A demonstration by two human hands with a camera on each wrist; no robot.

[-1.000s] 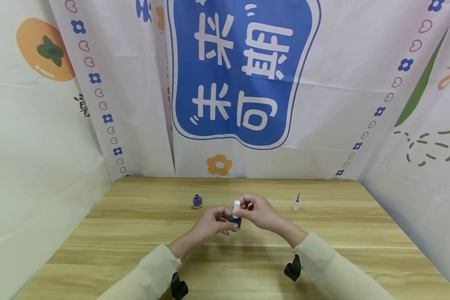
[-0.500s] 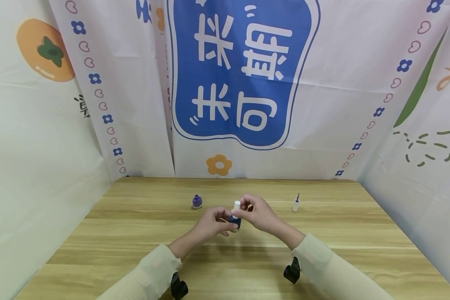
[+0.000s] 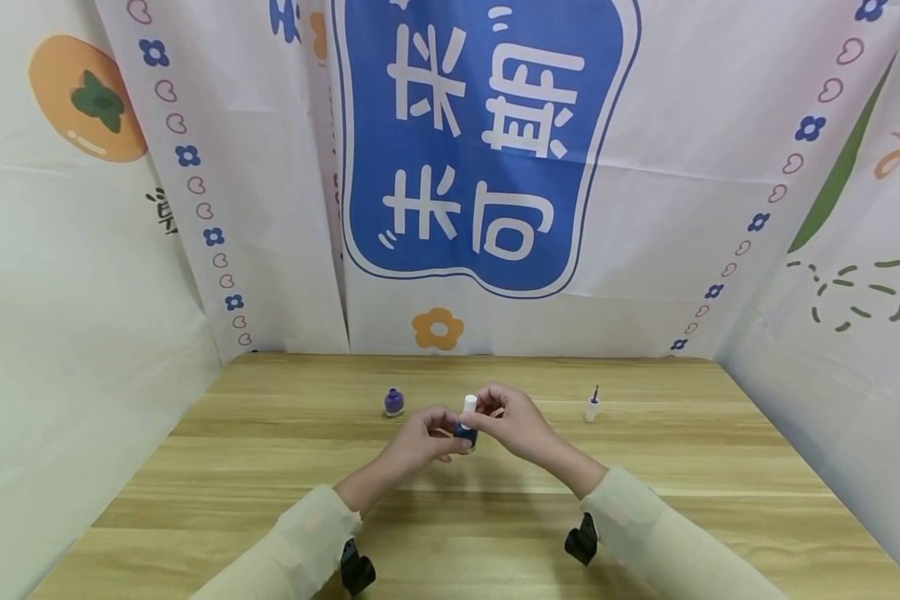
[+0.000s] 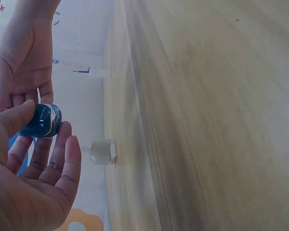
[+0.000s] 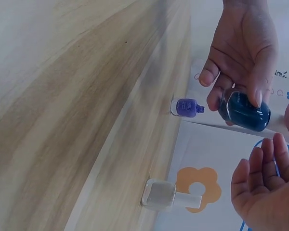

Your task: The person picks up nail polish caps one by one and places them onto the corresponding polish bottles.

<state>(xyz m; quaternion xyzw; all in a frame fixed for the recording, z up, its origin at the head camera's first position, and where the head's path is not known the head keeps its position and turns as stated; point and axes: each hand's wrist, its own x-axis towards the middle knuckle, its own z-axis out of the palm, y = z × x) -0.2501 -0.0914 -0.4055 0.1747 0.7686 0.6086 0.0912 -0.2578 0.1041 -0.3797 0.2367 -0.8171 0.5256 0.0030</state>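
Observation:
Near the middle of the table, my left hand (image 3: 414,440) holds a dark teal nail polish bottle (image 3: 463,434) between thumb and fingers, above the tabletop. My right hand (image 3: 516,422) pinches the bottle's white cap (image 3: 469,405), which points upward in the head view. In the right wrist view the left thumb presses on the teal glass (image 5: 245,111). An uncapped purple nail polish bottle (image 3: 393,403) stands to the left, beyond the left hand. Off to the right, a white cap with a purple brush (image 3: 592,409) stands brush up.
A pale nail polish bottle with a white cap (image 5: 159,194) stands on the wooden table (image 3: 270,467); the hands hide it in the head view. Printed white cloth (image 3: 675,250) hangs behind and at both sides. A small black camera sits at each wrist.
Both hands have shifted slightly away from the body and a touch leftward, carrying the teal bottle along. Its cap stays in the right hand's pinch. The purple bottle and brush cap have not moved.

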